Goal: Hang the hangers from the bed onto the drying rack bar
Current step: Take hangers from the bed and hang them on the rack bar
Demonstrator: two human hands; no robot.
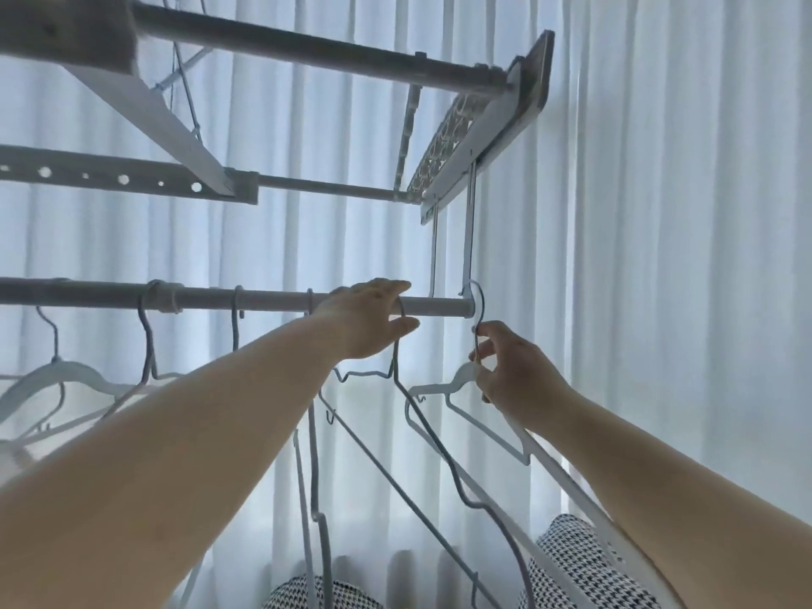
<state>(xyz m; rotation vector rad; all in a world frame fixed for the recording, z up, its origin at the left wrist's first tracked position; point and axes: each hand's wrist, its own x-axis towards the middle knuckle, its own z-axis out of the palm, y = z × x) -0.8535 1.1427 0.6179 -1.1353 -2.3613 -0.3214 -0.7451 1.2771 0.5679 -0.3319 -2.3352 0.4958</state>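
Two hangers are in my hands, both at the right end of the round grey metal bar point(219, 296) of the drying rack.

1. Thin grey wire hanger point(433, 437). Its hook is over the bar. My left hand point(369, 320) curls round hook and bar together, thumb underneath, apparently to seat the hook and keep it from sliding into its neighbour.

2. White plastic hanger point(461, 374). Its hook loops over the very tip of the bar, beside the end cap. My right hand point(509, 375) pinches the neck just under the hook and tilts the body toward me, probably to steer the hook further onto the bar.

3. Hangers already hung, leftward along the same bar: one broad white moulded hanger point(66, 371) and several thin ones. They hang apart from each other, I judge so the shoulders do not tangle.

4. Upper grey rails point(307, 54) of the rack, overhead, carrying no hangers. The lower bar looks the easier reach.

5. Surroundings: white pleated curtain point(659, 257) behind the rack, and black-and-white houndstooth cloth point(571, 560) at the bottom edge. The bed is not in view.
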